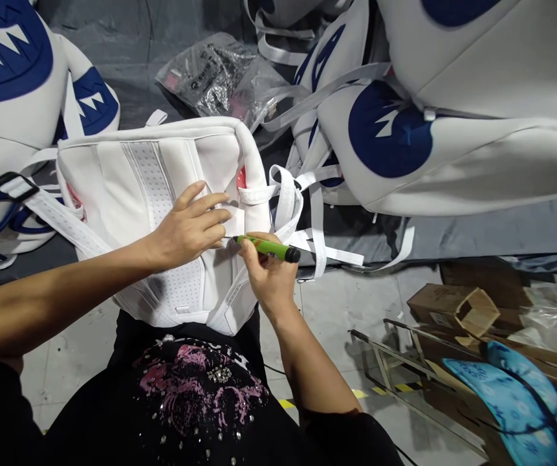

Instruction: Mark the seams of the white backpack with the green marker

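Observation:
A white backpack (108, 188) rests against my lap and the table edge, its padded back panel turned up. Flat on that panel lies my left hand (193, 223), fingers stretched toward the right side of the bag. My right hand (271, 272) grips a green marker pen (271, 248) with a black end. The pen's tip points left at the panel, close to my left fingertips; whether it touches the fabric I cannot tell. White straps (288, 204) hang loosely at the bag's right side, and another strap with a black buckle (16, 186) sticks out at the left.
More white backpacks with dark blue patches (389, 129) are piled at the right and left of the grey-covered table (453, 230). A clear plastic bag (220, 74) lies behind. On the floor at right are an open cardboard box (453, 307), a metal frame (385, 362) and a blue patterned cushion (515, 395).

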A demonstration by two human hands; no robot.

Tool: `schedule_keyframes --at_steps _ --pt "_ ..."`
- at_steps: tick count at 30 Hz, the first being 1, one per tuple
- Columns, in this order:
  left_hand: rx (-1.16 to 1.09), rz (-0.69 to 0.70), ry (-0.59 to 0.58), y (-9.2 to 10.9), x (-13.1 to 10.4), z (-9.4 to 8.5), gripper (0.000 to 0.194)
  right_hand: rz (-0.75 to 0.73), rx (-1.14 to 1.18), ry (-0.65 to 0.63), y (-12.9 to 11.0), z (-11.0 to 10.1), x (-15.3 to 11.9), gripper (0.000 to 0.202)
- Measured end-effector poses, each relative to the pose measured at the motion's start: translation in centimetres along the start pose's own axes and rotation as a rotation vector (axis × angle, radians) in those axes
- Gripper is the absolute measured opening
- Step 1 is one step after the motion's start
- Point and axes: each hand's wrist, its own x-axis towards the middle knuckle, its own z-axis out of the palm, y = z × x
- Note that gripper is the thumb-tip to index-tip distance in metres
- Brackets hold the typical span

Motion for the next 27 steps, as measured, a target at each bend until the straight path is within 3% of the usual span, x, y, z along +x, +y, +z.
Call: schedule_keyframes --at_steps 8,17,24,27 --pt "-0.008 -0.008 -0.038 0.0 -0.3 0.1 0.016 0.101 0.106 -0.045 -0.5 -0.4 1.2 0.023" --pt "-0.070 -0.006 0.025 -0.2 -0.7 0.5 0.018 0.192 0.127 -0.133 -0.4 -1.1 2.2 0.030" --pt "-0.013 -0.005 0.004 -0.3 -0.6 0.7 0.020 0.174 0.151 -0.151 -0.3 -1.3 2.0 0.025" --pt "-0.021 0.010 0.045 -0.3 -0.3 0.5 0.021 0.140 0.091 -0.144 -0.2 -1.3 1.6 0.022"
